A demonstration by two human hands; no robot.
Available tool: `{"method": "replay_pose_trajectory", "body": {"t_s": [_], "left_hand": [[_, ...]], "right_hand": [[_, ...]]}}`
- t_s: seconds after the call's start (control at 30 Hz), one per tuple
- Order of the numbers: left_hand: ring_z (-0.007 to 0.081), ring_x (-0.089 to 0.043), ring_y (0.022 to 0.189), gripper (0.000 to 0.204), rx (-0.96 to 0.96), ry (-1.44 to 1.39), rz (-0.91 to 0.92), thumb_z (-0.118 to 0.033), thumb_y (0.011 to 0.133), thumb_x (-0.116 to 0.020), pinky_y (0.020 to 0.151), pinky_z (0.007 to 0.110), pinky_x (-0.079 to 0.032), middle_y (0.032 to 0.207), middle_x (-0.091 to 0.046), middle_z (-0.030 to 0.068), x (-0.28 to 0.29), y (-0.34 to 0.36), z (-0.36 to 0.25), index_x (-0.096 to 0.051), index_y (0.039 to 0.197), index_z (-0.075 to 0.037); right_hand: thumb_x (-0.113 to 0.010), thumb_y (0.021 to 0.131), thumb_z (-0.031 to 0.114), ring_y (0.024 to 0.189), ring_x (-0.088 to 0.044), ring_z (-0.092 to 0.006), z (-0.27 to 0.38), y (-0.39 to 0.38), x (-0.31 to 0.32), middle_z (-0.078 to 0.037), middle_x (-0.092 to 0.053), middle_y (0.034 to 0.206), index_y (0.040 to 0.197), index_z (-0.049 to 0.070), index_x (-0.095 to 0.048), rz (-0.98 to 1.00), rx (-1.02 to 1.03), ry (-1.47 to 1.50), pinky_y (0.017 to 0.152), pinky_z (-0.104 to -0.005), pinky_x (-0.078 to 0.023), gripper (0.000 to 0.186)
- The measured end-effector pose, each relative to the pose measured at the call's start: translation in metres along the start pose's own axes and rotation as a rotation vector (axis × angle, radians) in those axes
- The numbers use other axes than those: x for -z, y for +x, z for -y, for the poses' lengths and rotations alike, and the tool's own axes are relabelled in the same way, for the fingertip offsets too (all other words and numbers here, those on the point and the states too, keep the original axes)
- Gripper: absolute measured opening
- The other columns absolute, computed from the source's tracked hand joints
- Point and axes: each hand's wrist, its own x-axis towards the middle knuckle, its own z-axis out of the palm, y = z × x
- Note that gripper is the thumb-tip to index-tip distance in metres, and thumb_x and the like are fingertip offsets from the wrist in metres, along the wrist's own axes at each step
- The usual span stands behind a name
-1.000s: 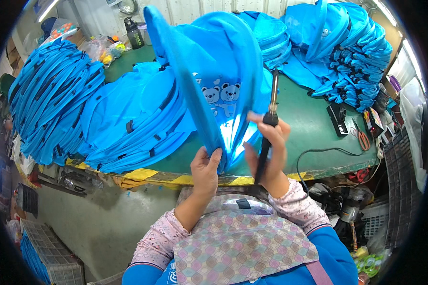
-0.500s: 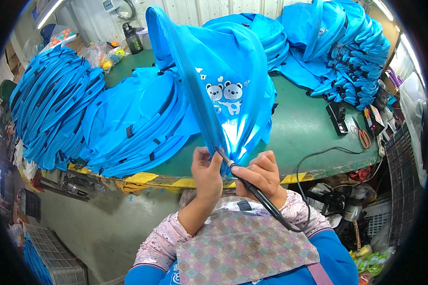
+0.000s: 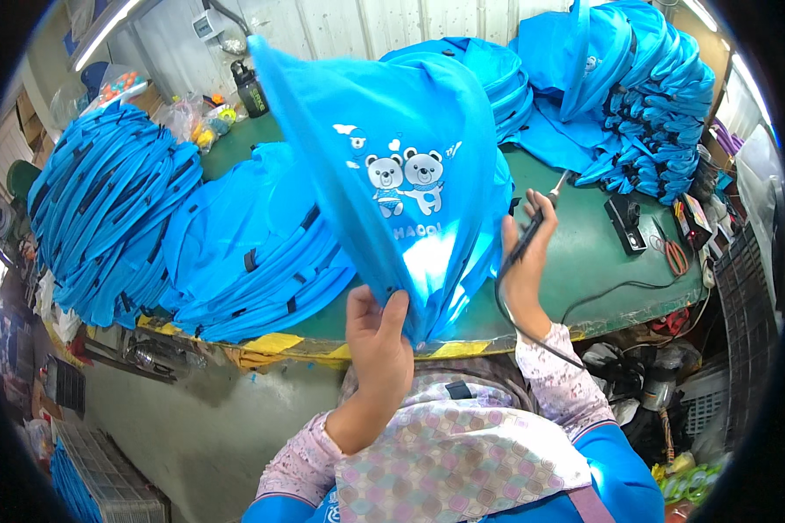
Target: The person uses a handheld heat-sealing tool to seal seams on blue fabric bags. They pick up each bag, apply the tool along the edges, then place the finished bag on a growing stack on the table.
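Observation:
A blue fabric canopy (image 3: 449,105) with a printed pair of bears and a stiff padded rim stands tilted on the table in front of me. My left hand (image 3: 379,344) pinches its lower rim corner between thumb and fingers near the table's front edge. To the right of the cloth, my right hand (image 3: 525,279) is raised and wrapped round the black handle of a soldering iron (image 3: 557,186). Its metal tip points up and away from me, apart from the canopy. The black cable loops down past my wrist.
Folded blue canopies lie in a tall stack (image 3: 113,218) and a lower stack (image 3: 253,261) at left, with more bunched at the back right (image 3: 658,105). On the green table (image 3: 554,283) are a black holder (image 3: 624,222), orange-handled scissors (image 3: 675,256) and a dark bottle (image 3: 251,91).
My right hand has drawn the soldering iron away from the rim corner, up and to the right, and its tip now points away. My left hand keeps its pinch on the canopy.

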Motion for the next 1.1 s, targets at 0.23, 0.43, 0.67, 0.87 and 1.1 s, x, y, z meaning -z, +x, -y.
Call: {"method": "replay_pose_trajectory", "body": {"t_s": [0.23, 0.43, 0.67, 0.87, 1.1], "left_hand": [[0.0449, -0.064, 0.102, 0.079, -0.489, 1.421, 0.366, -0.013, 0.089, -0.073, 0.089, 0.043, -0.052, 0.124, -0.057, 0.0313, 0.002, 0.03, -0.014, -0.024, 0.148, 0.01], [0.0351, -0.066, 0.089, 0.054, -0.864, 1.484, 0.287, -0.003, 0.095, -0.059, 0.078, 0.041, -0.052, 0.105, -0.065, 0.0238, -0.011, 0.135, -0.049, -0.037, 0.143, 0.008], [0.0436, -0.056, 0.122, 0.058, -0.62, 1.304, 0.53, -0.003, 0.09, -0.061, 0.1, 0.044, -0.047, 0.133, -0.056, 0.0296, -0.099, 0.336, -0.062, -0.043, 0.145, -0.002], [0.0408, -0.057, 0.123, 0.069, -0.757, 1.43, 0.675, -0.022, 0.085, -0.075, 0.104, 0.043, -0.045, 0.137, -0.058, 0.0211, -0.066, 0.476, 0.048, -0.046, 0.146, -0.01], [0.0361, -0.056, 0.117, 0.047, -0.468, 1.684, 1.132, -0.023, 0.083, -0.076, 0.098, 0.045, -0.047, 0.125, -0.06, 0.0163, -0.029, 0.352, 0.089, -0.06, 0.126, -0.008]], "right_hand": [[-0.065, 0.099, 0.028, 0.128, -0.043, -0.0258, 0.067, 0.031, -0.063, -0.015, -0.041, 0.141, 0.143, 0.002, -0.037, 0.044, 0.121, 0.431, 0.107, -0.0378, -0.034, 0.059], [-0.073, 0.092, 0.013, 0.124, -0.058, -0.0342, 0.066, 0.062, -0.066, -0.025, -0.026, 0.158, 0.148, 0.008, -0.023, 0.148, 0.42, 0.707, 0.093, -0.041, -0.055, 0.075], [-0.059, 0.1, 0.013, 0.107, -0.068, -0.0299, 0.012, 0.062, -0.024, -0.031, -0.032, 0.152, 0.148, 0.008, -0.021, 0.049, 0.265, 0.534, 0.084, -0.0372, -0.059, 0.062], [-0.058, 0.101, 0.018, 0.089, -0.071, -0.022, -0.021, 0.055, -0.007, -0.032, -0.041, 0.145, 0.144, 0.006, -0.024, 0.08, 0.107, 0.396, 0.075, -0.0316, -0.061, 0.056], [-0.058, 0.102, 0.028, 0.085, -0.071, -0.022, -0.017, 0.028, 0.002, -0.032, -0.047, 0.139, 0.141, 0.003, -0.03, 0.157, -0.043, 0.448, 0.071, -0.0318, -0.061, 0.054]]}}
